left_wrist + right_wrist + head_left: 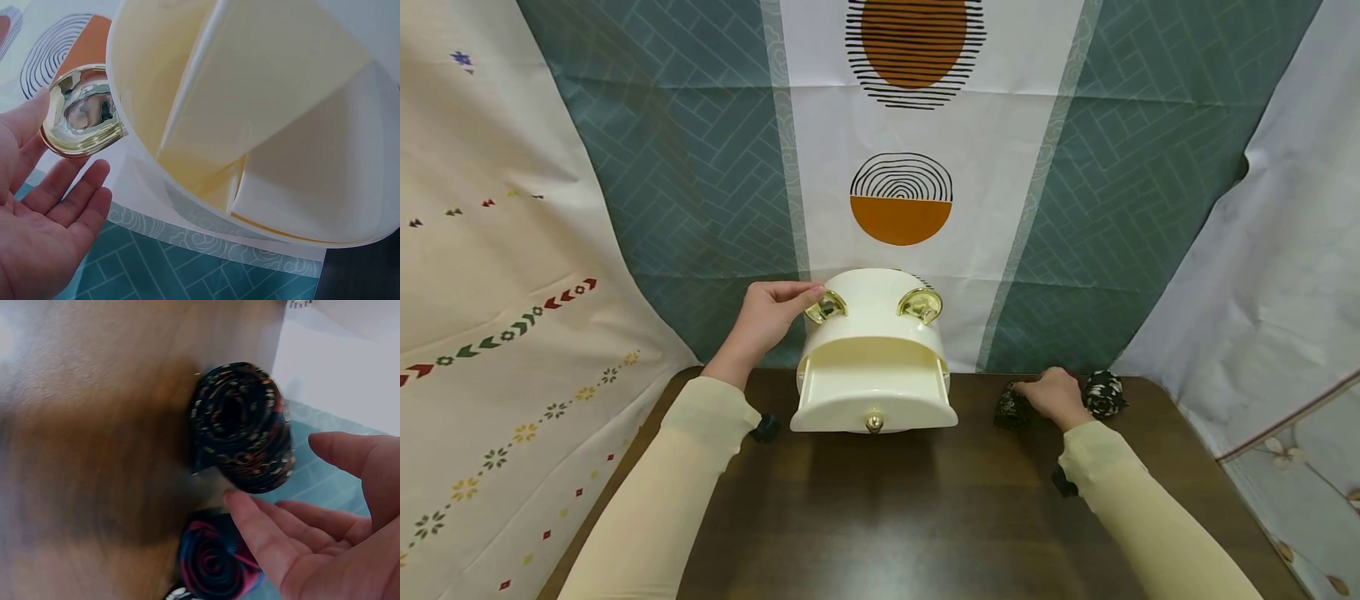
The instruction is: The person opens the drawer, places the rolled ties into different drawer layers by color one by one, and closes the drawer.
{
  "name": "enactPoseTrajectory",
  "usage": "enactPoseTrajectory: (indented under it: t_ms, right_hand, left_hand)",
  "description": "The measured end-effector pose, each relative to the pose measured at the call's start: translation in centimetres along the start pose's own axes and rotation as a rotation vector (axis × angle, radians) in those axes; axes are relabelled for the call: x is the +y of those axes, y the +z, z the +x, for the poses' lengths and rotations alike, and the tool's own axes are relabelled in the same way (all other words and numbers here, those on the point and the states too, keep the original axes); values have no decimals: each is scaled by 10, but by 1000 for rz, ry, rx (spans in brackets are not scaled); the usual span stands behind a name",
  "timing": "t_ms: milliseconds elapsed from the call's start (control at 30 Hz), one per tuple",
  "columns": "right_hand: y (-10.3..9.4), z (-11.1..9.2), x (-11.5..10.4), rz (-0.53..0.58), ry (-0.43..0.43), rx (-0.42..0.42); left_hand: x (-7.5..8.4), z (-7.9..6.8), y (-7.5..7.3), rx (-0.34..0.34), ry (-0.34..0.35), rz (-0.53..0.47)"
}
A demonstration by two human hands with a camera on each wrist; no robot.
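A glossy cream box [876,304] with two gold ear-shaped pieces stands at the back of the table. Its drawer [874,404], with a gold knob, is pulled out; no contents show inside. My left hand [775,312] pinches the left gold piece [84,112] by its outer edge, thumb on one side and forefinger on the other. On the right, my right hand [1052,396] has its fingers spread beside a dark patterned cloth roll [240,428], fingertips right at its lower side. A magenta and teal cloth roll [215,556] lies close by, hidden by the hand in the head view.
A black-and-white cloth roll [1105,394] lies just right of my right hand. Behind the brown wooden table [880,517] hangs a teal and white cloth [715,167]. Pale patterned cloths [497,333] close off the sides.
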State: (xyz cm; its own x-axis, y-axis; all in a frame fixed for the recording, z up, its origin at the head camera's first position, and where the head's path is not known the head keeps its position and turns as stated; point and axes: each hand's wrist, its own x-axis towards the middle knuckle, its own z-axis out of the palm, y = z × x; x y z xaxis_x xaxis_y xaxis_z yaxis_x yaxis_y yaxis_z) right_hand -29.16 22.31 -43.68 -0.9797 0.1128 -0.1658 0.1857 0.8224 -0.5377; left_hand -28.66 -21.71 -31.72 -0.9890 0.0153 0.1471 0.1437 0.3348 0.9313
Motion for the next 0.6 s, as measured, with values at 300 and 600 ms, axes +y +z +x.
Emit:
enactPoseTrajectory:
  t_ms: [300, 600]
  right_hand:
    - [11, 1, 16, 155, 66, -84]
    - [16, 2, 17, 224, 64, -120]
  left_hand:
    - [2, 1, 1, -12, -18, 8]
    - [23, -12, 0, -31, -41, -1]
